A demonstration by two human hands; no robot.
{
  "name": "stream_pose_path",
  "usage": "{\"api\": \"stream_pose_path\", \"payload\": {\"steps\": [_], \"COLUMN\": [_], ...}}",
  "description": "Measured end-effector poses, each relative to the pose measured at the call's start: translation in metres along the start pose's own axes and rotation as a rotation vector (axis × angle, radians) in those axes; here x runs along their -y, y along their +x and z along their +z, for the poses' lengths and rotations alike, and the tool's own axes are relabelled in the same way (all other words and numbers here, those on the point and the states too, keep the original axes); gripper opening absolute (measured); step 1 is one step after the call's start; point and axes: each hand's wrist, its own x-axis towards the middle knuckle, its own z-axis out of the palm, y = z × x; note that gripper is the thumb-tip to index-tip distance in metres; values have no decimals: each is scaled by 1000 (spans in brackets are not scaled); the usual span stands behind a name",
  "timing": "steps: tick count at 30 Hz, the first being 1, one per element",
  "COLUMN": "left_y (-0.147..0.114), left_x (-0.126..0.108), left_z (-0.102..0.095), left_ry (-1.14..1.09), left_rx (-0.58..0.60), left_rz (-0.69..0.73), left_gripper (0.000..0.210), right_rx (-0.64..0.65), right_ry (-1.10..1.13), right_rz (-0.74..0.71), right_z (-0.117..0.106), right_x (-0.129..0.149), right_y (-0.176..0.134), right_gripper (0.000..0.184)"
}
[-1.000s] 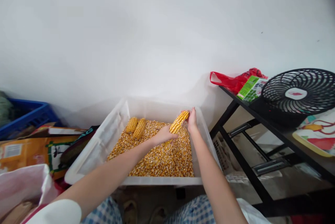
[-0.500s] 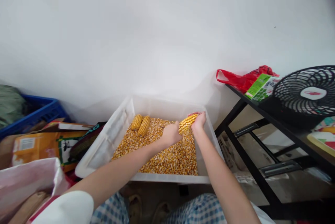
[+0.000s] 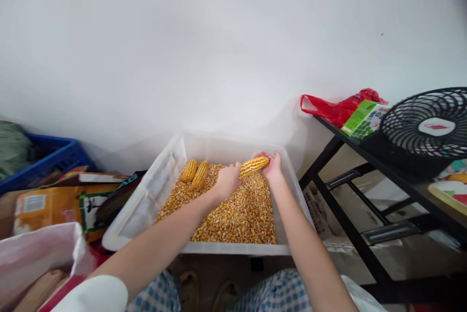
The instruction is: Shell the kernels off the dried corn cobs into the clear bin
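A yellow ear of corn (image 3: pixel 254 166) is held slantwise above loose corn kernels (image 3: pixel 237 214) in a white plastic bin (image 3: pixel 146 207). My left hand (image 3: pixel 229 179) is closed round the ear's left end, its knuckles facing up. At the other end, my right hand (image 3: pixel 273 167) cradles the tip, with fingers curled behind it and the thumb raised off the ear. Two more ears, one shorter (image 3: pixel 189 170) and one longer (image 3: pixel 200 175), lie side by side on the kernels at the bin's left. Kernels still cover the visible side of the held ear.
On the right, a black table (image 3: pixel 397 156) bears a black fan (image 3: pixel 430 124), a green box (image 3: pixel 363 119) and a red plastic bag (image 3: pixel 335 110). To the left are a blue crate (image 3: pixel 54 156), an orange packet (image 3: pixel 47 207) and a white-and-pink bag (image 3: pixel 47 248). A white wall (image 3: pixel 219 49) rises behind.
Both hands and the ear have shifted slightly left, and the ear now lies flatter. My right thumb has lifted, showing more of the ear's right end.
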Motion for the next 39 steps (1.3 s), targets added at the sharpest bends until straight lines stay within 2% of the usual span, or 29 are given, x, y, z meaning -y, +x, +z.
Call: {"api": "stream_pose_path", "payload": {"steps": [3, 5, 7, 10, 12, 13, 15, 19, 21, 23, 25, 29, 32, 35, 37, 39], "left_y": [-3, -5, -8, -13, -14, -13, -10, 1, 5, 9, 11, 12, 9, 3, -2, -6], "left_x": [-12, -22, -32, -39, -38, -36, -27, -3, 6, 12, 14, 10, 3, -5, -10, -14], "left_z": [-1, 1, 4, 7, 7, 6, 5, 4, 5, 7, 10, 12, 9, 8, 8, 11], "left_ry": [136, 132, 60, -138, -247, -283, -354, -547, -550, -568, -708, -1053, -1062, -891, -673, -458], "left_rx": [-83, -66, -3, 61, 68, 68, 101, 275, 258, 200, 221, 383, 410, 330, 213, 128], "left_rz": [42, 59, 52, 8, -36, -48, -28, 50, 16, -53, -66, 59, 144, 175, 84, -19], "left_gripper": [23, 24, 26, 34, 39, 41, 46, 49, 53, 58, 57, 46, 44, 47, 46, 41], "right_rx": [-223, -325, -361, -402, -418, -414, -356, -83, -5, 29, 26, 17, -76, -255, -270, -226], "right_ry": [57, 58, 58, -96, -242, -294, -330, -306, -242, -133, -9, 51, -20, -31, -3, 28], "right_rz": [-17, -72, -134, -396, -600, -655, -612, -222, -82, -5, 44, 97, 31, -140, -182, -141], "right_z": [-2, -3, -4, -1, 2, 3, 3, 2, 2, 5, 9, 20, 25, 21, 16, 11], "right_x": [-14, -19, -16, -3, 3, 4, 3, -3, -3, -4, -5, -15, -21, -22, -23, -25], "right_y": [4, 5, 4, 3, 4, 4, 5, 3, 1, -1, -4, -9, -10, -7, -4, -2], "right_gripper": [38, 34, 33, 36, 39, 41, 42, 41, 41, 40, 39, 36, 38, 40, 44, 49]}}
